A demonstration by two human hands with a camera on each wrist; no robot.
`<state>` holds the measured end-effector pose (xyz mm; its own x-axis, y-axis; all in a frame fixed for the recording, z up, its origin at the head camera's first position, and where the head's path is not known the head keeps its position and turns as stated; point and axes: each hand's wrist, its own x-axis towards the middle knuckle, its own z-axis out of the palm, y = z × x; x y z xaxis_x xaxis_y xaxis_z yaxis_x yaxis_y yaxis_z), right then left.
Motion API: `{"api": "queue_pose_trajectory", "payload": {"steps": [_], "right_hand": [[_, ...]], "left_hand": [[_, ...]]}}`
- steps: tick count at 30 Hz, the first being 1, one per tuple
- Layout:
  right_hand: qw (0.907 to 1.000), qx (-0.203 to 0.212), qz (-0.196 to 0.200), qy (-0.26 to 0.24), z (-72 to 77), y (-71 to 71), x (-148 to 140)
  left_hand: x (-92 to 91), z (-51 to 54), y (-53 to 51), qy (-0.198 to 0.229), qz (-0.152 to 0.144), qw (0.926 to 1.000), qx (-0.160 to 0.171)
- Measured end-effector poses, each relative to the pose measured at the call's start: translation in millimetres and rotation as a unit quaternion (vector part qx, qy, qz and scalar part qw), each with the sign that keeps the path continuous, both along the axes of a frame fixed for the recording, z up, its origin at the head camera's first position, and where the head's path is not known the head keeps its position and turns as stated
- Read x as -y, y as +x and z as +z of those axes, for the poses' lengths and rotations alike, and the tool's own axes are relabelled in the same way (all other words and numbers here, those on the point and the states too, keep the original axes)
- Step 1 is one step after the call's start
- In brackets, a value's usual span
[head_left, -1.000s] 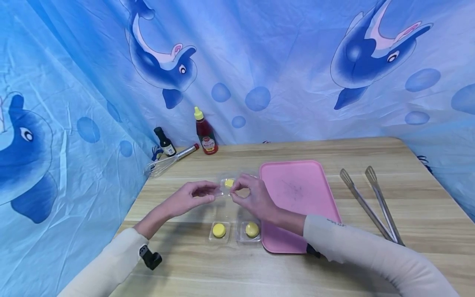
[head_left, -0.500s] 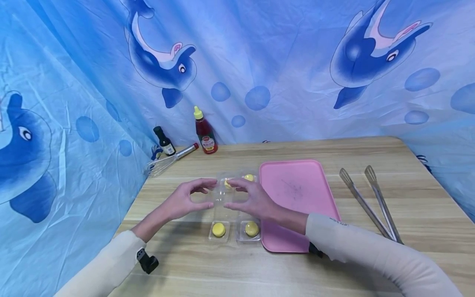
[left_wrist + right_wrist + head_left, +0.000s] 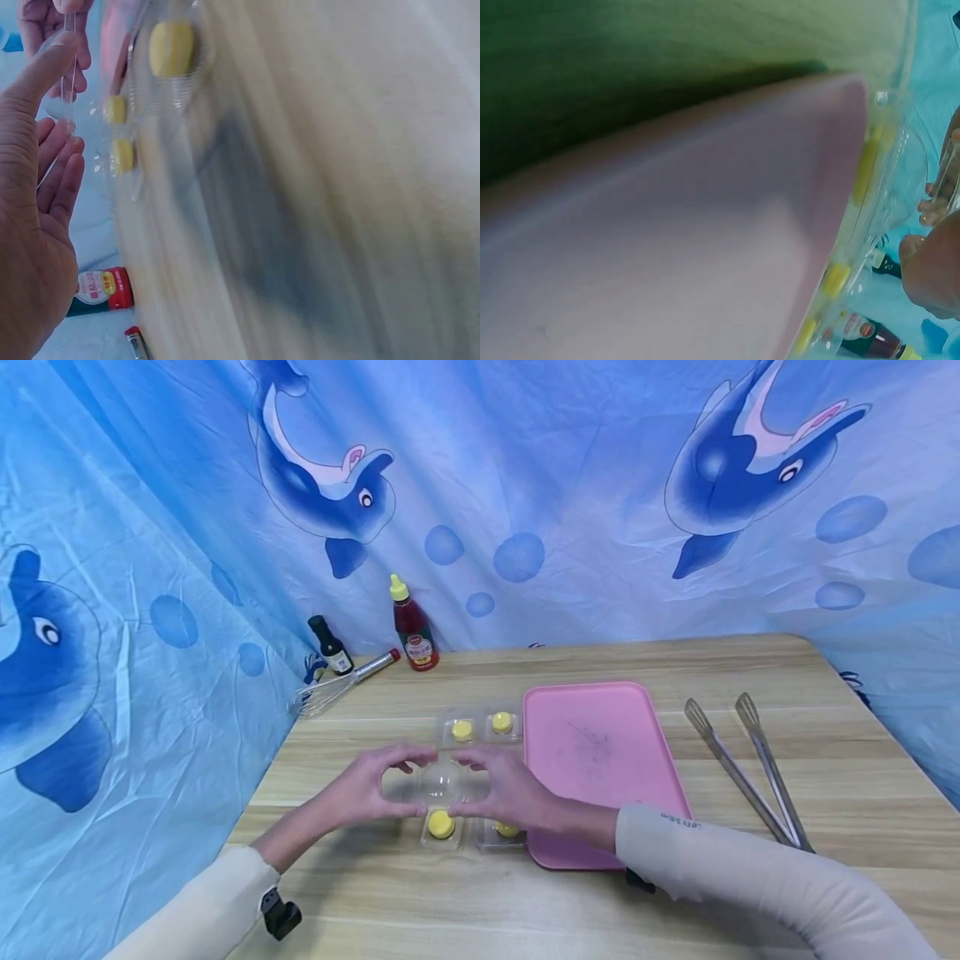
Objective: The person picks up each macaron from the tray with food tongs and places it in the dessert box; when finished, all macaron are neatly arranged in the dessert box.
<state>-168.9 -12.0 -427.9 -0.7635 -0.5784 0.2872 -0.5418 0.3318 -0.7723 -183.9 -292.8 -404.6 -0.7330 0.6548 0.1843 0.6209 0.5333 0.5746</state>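
Both hands hold a domed clear plastic lid [image 3: 440,783] between them, just beyond the front left yellow macaron [image 3: 441,824]. My left hand [image 3: 366,791] grips its left side, thumb toward me and fingers at the far side. On the right side my right hand [image 3: 513,792] grips it the same way, and partly covers the front right yellow macaron [image 3: 507,831]. The left wrist view shows the clear edge between thumb and fingers. Behind the hands, two more macarons [image 3: 462,730] sit in clear plastic boxes [image 3: 447,743].
A pink tray [image 3: 592,735] lies right beside the boxes. Metal tongs [image 3: 742,777] rest farther right. At the back left are a whisk [image 3: 337,687], a small dark bottle [image 3: 330,647] and a red sauce bottle [image 3: 415,631]. A blue dolphin curtain [image 3: 487,468] hangs behind the table.
The hands have come away from the back left box, spread their fingers and moved toward me to the front left macaron's lid. The back macarons are now uncovered by the hands.
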Motion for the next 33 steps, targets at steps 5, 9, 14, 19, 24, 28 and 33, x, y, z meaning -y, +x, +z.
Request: {"api": "queue_pose_trajectory", "payload": {"steps": [5, 9, 14, 19, 24, 28, 33], "right_hand": [[0.9991, -0.023, -0.002, 0.037, -2.6, 8.3, 3], [0.9979, -0.027, -0.009, 0.059, -5.9, 14.6, 7], [0.9963, -0.013, -0.025, 0.081, -7.0, 21.8, 12], [0.9942, -0.038, -0.022, 0.098, -9.1, 25.8, 14], [0.9915, -0.055, -0.021, 0.116, -11.9, 27.5, 16], [0.9887, -0.067, -0.023, 0.133, -13.6, 28.1, 18], [0.9851, -0.081, -0.026, 0.15, -15.3, 29.0, 19]], "left_hand": [[2.6, -3.5, 8.7, -0.017, -0.012, 0.9995, -0.025], [3.9, -6.3, 13.3, -0.038, -0.017, 0.9988, -0.025], [5.7, -9.9, 17.4, -0.054, -0.028, 0.9978, -0.028], [7.3, -12.6, 21.1, -0.064, -0.034, 0.9967, -0.038], [7.7, -14.7, 24.0, -0.077, -0.033, 0.9958, -0.038], [7.1, -16.1, 25.4, -0.092, -0.027, 0.9947, -0.036], [6.3, -17.3, 26.1, -0.105, -0.023, 0.9934, -0.042]]}}
